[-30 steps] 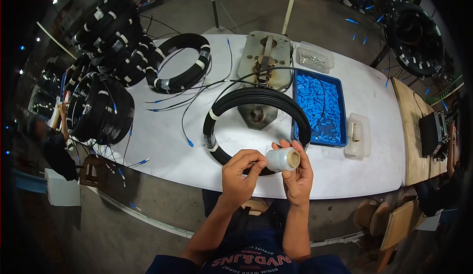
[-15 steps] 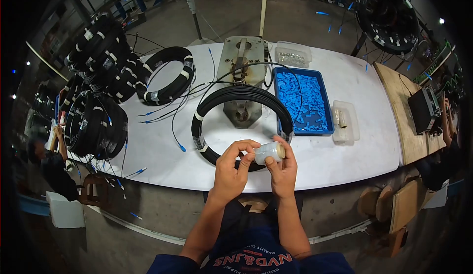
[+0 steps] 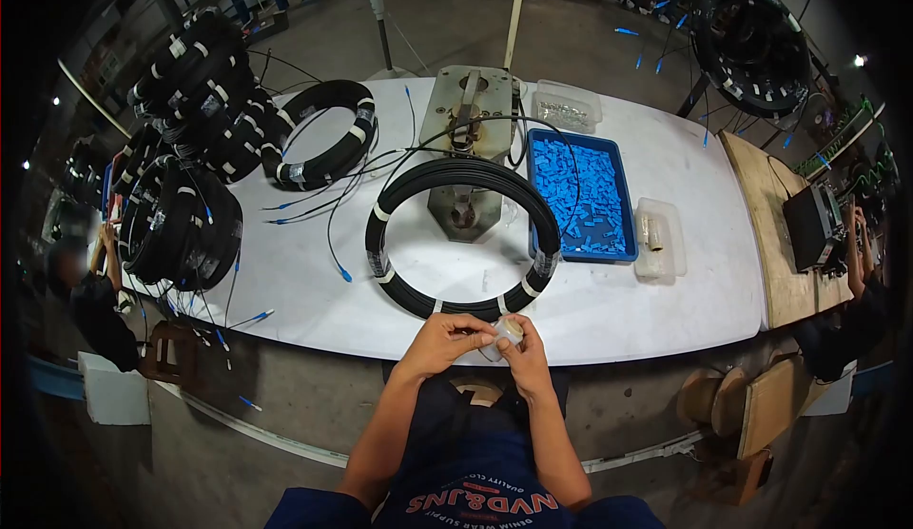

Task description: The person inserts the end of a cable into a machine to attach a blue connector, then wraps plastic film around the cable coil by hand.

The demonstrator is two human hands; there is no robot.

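Observation:
My right hand (image 3: pixel 528 362) is wrapped round a small roll of clear plastic film (image 3: pixel 504 340) with a tan core, near the table's front edge. The fingers of my left hand (image 3: pixel 439 346) are pinched together at the roll's left side; whether they grip a loose film end is too small to see. Just beyond both hands lies a coil of black cable (image 3: pixel 387 277), bound with white and clear bands. A cable end with a blue connector (image 3: pixel 345 275) rests to its left.
A metal fixture (image 3: pixel 461 215) stands behind the coil. To its right are a blue tray (image 3: pixel 609 255) of blue parts and clear plastic boxes (image 3: pixel 673 244). More black coils (image 3: pixel 319 175) sit at left, some stacked. People (image 3: pixel 100 315) work at both sides.
Both hands have come down and slightly left with the film roll, away from the coil. The roll is tilted differently, and the coil's front part now shows. The whole view has shifted slightly.

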